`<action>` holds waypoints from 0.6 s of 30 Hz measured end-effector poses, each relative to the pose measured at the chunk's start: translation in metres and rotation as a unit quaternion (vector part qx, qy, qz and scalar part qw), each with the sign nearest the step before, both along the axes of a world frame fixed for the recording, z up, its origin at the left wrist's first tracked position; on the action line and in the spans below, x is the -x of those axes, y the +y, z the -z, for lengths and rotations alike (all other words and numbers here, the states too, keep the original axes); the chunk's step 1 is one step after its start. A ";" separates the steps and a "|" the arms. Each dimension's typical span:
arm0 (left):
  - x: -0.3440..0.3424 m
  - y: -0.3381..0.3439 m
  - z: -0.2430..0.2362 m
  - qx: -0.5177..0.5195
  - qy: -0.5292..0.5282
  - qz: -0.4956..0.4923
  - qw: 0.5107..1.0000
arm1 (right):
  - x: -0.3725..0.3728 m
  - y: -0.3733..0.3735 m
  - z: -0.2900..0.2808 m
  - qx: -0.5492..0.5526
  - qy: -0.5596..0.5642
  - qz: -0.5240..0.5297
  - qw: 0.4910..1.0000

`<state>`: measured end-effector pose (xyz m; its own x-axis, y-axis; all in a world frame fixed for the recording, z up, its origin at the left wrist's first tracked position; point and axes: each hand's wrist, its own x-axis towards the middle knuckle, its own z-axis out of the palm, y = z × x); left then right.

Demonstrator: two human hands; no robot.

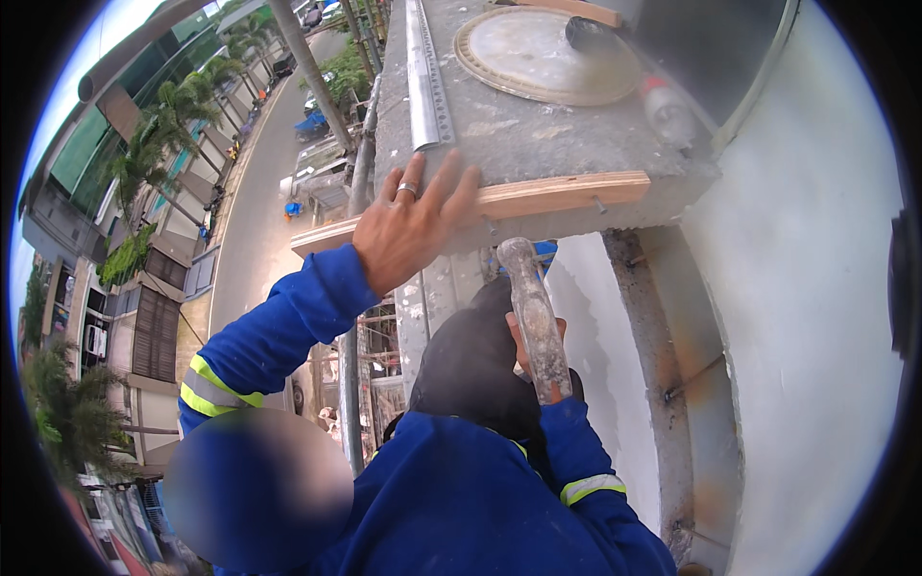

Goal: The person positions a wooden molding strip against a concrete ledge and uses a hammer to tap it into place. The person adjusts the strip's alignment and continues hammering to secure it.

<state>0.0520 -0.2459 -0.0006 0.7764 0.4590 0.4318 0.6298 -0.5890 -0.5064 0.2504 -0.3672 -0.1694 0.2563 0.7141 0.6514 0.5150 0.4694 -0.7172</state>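
A strip of plywood (567, 197) lies along the near edge of a concrete ledge, with nails (599, 204) sticking out of its near side. My left hand (408, 230) rests over the strip's left part, fingers stretched out and spread toward the ledge top, a ring on one finger. The fingertips are slightly blurred, close to the end of a perforated metal corner bead (423, 86). Below the strip, my right hand (520, 344) is closed round a hammer (534, 312). The whitish, worn hammer head points up toward the strip; most of the handle is hidden.
On the ledge (504, 144) are a round, plaster-smeared lid (538, 62) with a dark object on it, a bottle (666, 110) and another wood piece (576, 10). A white wall (807, 288) rises at right. Scaffold pipes (351, 403) and a drop to the street (254, 221) lie left.
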 end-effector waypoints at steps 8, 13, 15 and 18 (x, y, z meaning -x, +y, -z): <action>0.000 0.002 0.005 -0.005 0.000 -0.006 1.000 | 0.003 0.014 -0.008 -0.117 0.070 -0.095 0.986; 0.000 0.002 0.002 -0.001 0.006 -0.005 1.000 | 0.003 0.003 -0.013 0.113 0.130 -0.090 0.981; 0.000 0.002 0.002 -0.011 0.000 -0.004 1.000 | -0.005 -0.010 -0.017 0.137 0.065 -0.038 0.988; -0.001 0.000 0.003 0.008 -0.013 -0.003 1.000 | -0.015 -0.013 -0.005 -0.076 0.076 -0.150 0.983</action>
